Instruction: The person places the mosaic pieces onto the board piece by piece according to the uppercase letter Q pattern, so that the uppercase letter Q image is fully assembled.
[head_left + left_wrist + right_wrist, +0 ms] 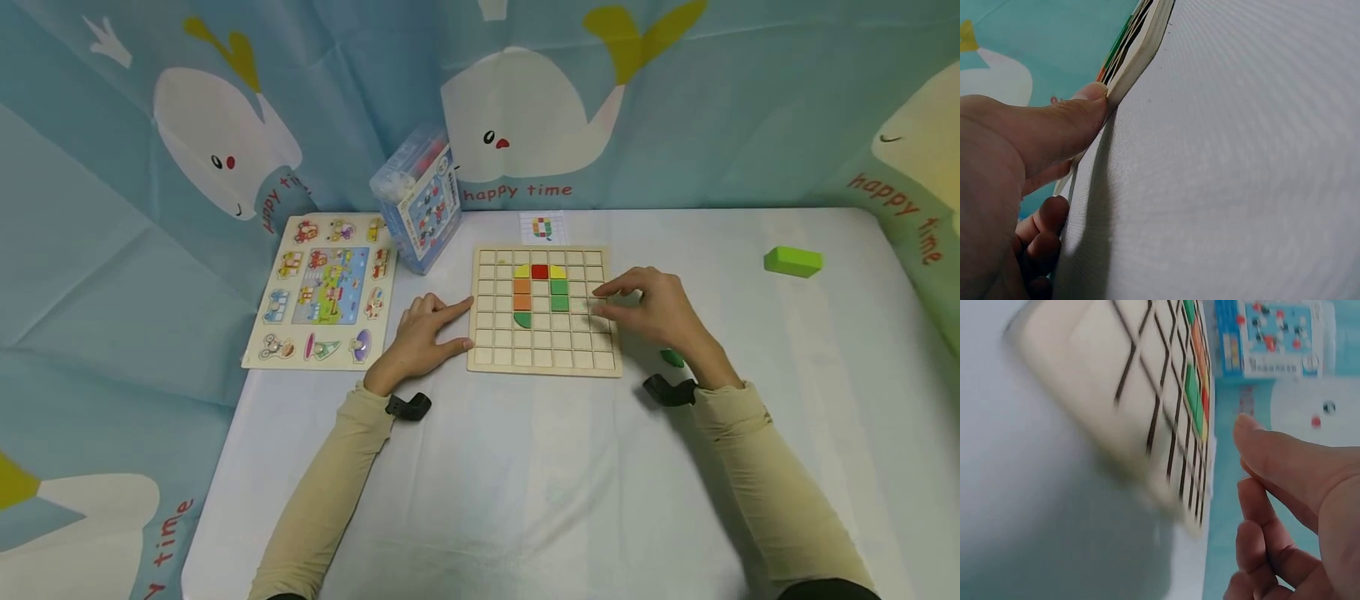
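Note:
A wooden grid board [542, 360] lies flat on the table. On it are a red square tile [539, 272], two yellow tiles [522, 271], orange squares [522, 293], green squares [559, 295] and a rounded green tile [522, 319]. My left hand [427, 337] touches the board's left edge with extended thumb and index finger; its thumb [1063, 128] presses the rim in the left wrist view. Over the right edge hovers my right hand [656, 308], thumb and index finger slightly apart. No piece shows between them in the right wrist view.
A green piece [672, 358] lies beside the right wrist, and a light-green block [793, 262] farther right. Behind the board is a small pattern card [557, 233]. A picture puzzle board [255, 354] and a clear plastic box [416, 200] stand left.

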Action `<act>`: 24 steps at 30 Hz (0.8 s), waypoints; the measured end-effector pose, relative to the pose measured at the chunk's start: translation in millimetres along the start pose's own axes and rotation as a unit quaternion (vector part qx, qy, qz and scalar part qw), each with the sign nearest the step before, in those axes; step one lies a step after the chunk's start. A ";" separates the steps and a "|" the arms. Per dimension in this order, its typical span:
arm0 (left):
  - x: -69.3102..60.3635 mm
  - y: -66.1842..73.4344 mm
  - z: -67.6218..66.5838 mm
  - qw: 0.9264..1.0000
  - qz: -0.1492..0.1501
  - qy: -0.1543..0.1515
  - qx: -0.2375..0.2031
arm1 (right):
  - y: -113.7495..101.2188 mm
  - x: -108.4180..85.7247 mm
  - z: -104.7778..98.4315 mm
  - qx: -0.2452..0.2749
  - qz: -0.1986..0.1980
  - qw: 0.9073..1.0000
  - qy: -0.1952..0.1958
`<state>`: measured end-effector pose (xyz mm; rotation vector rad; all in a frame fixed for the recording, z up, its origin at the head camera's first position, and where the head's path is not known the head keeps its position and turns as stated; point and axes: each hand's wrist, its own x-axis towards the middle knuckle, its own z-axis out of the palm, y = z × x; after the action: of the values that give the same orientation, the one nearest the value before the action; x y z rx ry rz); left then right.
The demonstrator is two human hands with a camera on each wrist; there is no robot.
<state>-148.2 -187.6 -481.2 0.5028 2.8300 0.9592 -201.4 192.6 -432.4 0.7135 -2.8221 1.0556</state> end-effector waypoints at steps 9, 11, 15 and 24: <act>-0.6 -3.6 0.7 1.000 0.006 0.003 0.002 | 46.9 -14.7 -43.8 -0.013 0.116 0.993 -0.014; -0.2 -4.2 1.1 1.000 0.006 0.003 0.001 | 54.8 -17.1 -49.7 -0.017 0.133 0.991 -0.017; 0.0 -5.3 1.9 1.000 0.005 0.005 0.000 | 64.3 -19.6 -55.1 -0.025 0.159 0.986 -0.035; -0.3 -1.3 1.1 1.000 0.002 0.001 -0.002 | 76.8 -24.7 -58.4 -0.028 0.182 0.981 -0.066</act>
<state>-148.0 -188.1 -482.8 0.5084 2.8305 0.9657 -219.5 290.3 -439.4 0.2730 -3.1650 0.9940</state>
